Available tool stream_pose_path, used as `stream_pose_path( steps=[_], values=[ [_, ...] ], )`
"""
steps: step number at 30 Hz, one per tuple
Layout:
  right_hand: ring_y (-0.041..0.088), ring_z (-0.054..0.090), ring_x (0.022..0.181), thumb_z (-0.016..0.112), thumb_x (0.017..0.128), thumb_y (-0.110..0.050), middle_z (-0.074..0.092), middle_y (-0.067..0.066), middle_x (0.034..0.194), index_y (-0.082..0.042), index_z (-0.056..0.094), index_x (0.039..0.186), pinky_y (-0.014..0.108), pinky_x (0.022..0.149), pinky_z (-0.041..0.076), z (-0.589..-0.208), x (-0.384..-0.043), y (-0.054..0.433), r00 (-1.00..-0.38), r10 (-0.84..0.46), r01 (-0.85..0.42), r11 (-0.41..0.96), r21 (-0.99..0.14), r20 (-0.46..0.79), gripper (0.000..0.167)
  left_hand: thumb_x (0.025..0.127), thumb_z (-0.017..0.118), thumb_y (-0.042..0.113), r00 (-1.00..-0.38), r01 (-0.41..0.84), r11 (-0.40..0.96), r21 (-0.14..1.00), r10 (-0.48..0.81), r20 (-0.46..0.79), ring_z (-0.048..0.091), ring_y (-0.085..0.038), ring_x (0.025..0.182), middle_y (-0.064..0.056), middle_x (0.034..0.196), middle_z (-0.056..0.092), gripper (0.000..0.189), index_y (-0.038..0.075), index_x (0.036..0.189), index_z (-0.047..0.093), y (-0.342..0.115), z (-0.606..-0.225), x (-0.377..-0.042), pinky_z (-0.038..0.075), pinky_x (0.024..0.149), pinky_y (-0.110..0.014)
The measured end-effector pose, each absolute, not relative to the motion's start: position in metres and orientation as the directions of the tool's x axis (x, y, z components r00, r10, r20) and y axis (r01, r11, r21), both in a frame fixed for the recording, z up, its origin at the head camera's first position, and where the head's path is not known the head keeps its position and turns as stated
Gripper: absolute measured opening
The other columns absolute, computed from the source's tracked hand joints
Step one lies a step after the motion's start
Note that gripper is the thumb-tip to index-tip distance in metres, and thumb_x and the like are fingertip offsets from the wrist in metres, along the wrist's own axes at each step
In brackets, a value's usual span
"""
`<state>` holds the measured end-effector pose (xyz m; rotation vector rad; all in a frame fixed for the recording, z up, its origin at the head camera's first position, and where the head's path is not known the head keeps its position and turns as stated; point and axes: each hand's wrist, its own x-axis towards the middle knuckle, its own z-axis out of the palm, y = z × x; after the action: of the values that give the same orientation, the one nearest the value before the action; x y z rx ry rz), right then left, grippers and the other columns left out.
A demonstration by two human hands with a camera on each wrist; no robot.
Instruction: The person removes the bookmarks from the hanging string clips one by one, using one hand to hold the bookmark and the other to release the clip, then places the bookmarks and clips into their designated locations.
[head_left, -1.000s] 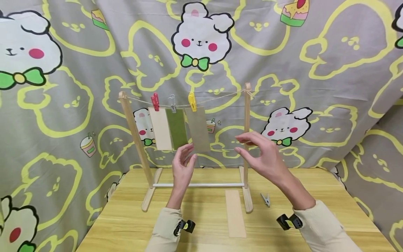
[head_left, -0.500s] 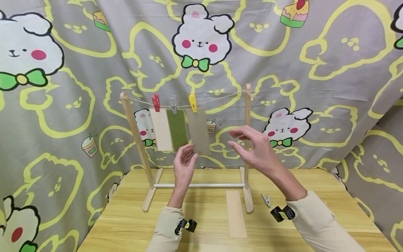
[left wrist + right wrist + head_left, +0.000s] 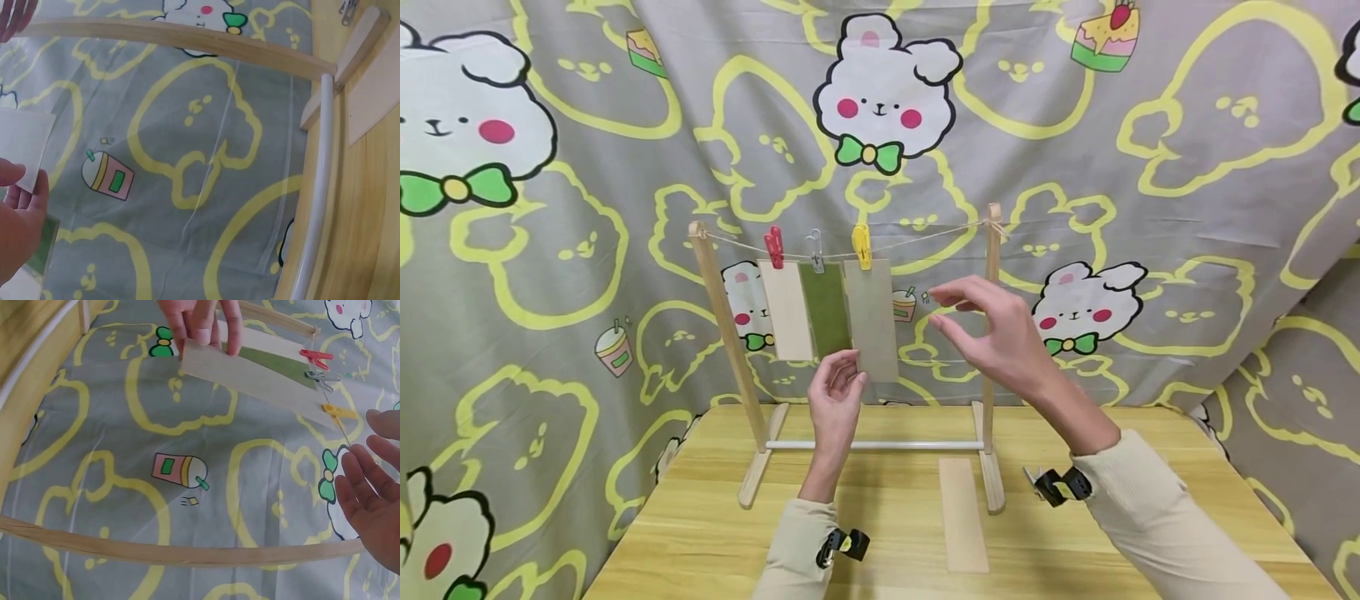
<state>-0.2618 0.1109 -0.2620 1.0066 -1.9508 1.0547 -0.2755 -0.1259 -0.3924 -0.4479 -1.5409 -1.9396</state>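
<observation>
My left hand (image 3: 835,400) pinches the lower left corner of a greyish-beige card (image 3: 874,321), thumb on one face and fingers behind, as the left wrist view shows. A yellow clothespin (image 3: 862,247) clips that card's top to a string (image 3: 928,237). To its left hang a green card (image 3: 826,308) under a grey clothespin (image 3: 816,250) and a cream card (image 3: 787,312) under a red clothespin (image 3: 774,247). My right hand (image 3: 1003,337) hovers right of the beige card, holding nothing, thumb and fingers apart. In the right wrist view its fingertips are near the yellow clothespin.
Two wooden posts (image 3: 992,333) on feet carry the string, joined low down by a white rod (image 3: 880,445). A loose pale card (image 3: 964,517) lies on the wooden table (image 3: 700,533). Right of it, a grey clothespin (image 3: 348,11) is partly hidden by my wrist camera in the head view.
My right hand has moved left and up toward the string. The beige card's lower end has swung toward me and down in view, with my left hand at its corner.
</observation>
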Motion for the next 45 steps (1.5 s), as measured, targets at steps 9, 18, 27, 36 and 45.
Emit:
stream_pose_path(
  steps=[9,18,27,36,45],
  values=[
    [0.019,0.068,0.102,0.079,0.091,-0.008,0.072,0.003,0.11,-0.006,0.073,0.117,0.036,0.092,0.06,-0.239,-0.266,0.095,-0.472,-0.305,-0.868,0.325,-0.375,0.827,0.027,0.079,0.065,-0.027,-0.744,0.657,-0.153,0.738,-0.291,0.602,0.066,-0.02,0.102,-0.029,0.119,0.062,0.041,-0.017,0.118,0.059,-0.128,-0.394,-0.272,0.059,0.092,-0.029],
    [0.018,0.067,0.105,0.079,0.091,-0.01,0.071,0.005,0.113,-0.004,0.072,0.119,0.035,0.097,0.057,-0.219,-0.269,0.086,-0.478,-0.303,-0.865,0.323,-0.383,0.825,0.029,0.079,0.067,-0.027,-0.732,0.671,-0.151,0.726,-0.289,0.617,0.066,-0.019,0.103,-0.032,0.12,0.062,0.04,-0.018,0.118,0.059,-0.129,-0.392,-0.269,0.059,0.092,-0.03],
    [0.022,0.068,0.107,0.077,0.092,-0.009,0.071,0.012,0.113,0.0,0.071,0.117,0.031,0.099,0.056,-0.197,-0.285,0.073,-0.459,-0.323,-0.863,0.384,-0.328,0.828,0.027,0.079,0.067,-0.027,-0.728,0.673,-0.139,0.726,-0.296,0.618,0.067,-0.019,0.104,-0.032,0.12,0.063,0.04,-0.017,0.118,0.06,-0.13,-0.393,-0.27,0.059,0.092,-0.03],
    [0.024,0.066,0.109,0.073,0.095,-0.009,0.071,0.012,0.116,0.0,0.071,0.118,0.038,0.101,0.054,-0.182,-0.295,0.063,-0.464,-0.358,-0.846,0.451,-0.284,0.81,0.025,0.08,0.068,-0.026,-0.723,0.678,-0.128,0.724,-0.297,0.624,0.068,-0.018,0.103,-0.031,0.119,0.064,0.039,-0.016,0.116,0.061,-0.13,-0.394,-0.27,0.06,0.091,-0.03],
    [0.024,0.063,0.116,0.068,0.101,-0.017,0.069,0.012,0.124,-0.002,0.067,0.127,0.04,0.104,0.051,-0.168,-0.305,0.052,-0.537,-0.442,-0.803,0.528,-0.276,0.718,0.031,0.08,0.066,-0.027,-0.71,0.691,-0.125,0.712,-0.301,0.636,0.067,-0.018,0.1,-0.033,0.117,0.063,0.037,-0.017,0.115,0.061,-0.128,-0.396,-0.268,0.06,0.088,-0.027]
  ],
)
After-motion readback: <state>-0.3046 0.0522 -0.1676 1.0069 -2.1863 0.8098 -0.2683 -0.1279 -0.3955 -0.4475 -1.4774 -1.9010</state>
